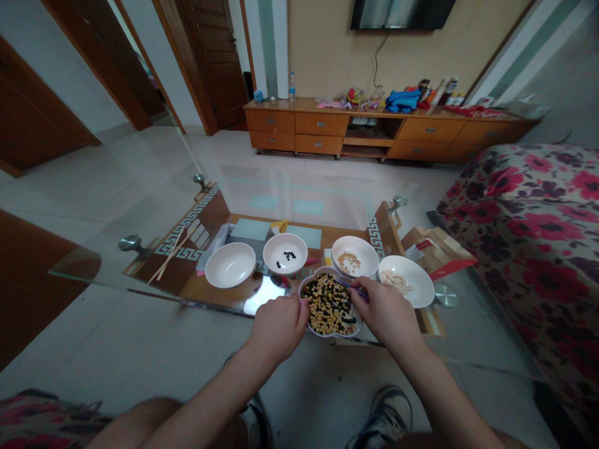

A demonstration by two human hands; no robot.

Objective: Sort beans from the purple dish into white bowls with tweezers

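Mixed yellow and black beans (pixel 322 305) fill a white, lobed dish (pixel 327 335) at the table's near edge. My left hand (pixel 279 324) is closed on its left rim, thumb on top. Over the right rim, my right hand (pixel 384 308) pinches a thin purple-blue utensil (pixel 346 285); its tip is hard to make out. Behind the dish, a white bowl (pixel 374 259) contains some yellow beans (pixel 349 262). To the right, another bowl (pixel 423 288) has pale flat pieces (pixel 395 280). A third bowl (pixel 285 270) holds several black beans (pixel 289 255).
Another white bowl (pixel 231 265) stands at the left of the glass table (pixel 299 181). Wooden chopsticks (pixel 173 252) lie farther left. A paper bag (pixel 437 246) is beyond the right bowl, near a flowered sofa (pixel 524 206). A wooden cabinet (pixel 321 125) lines the wall.
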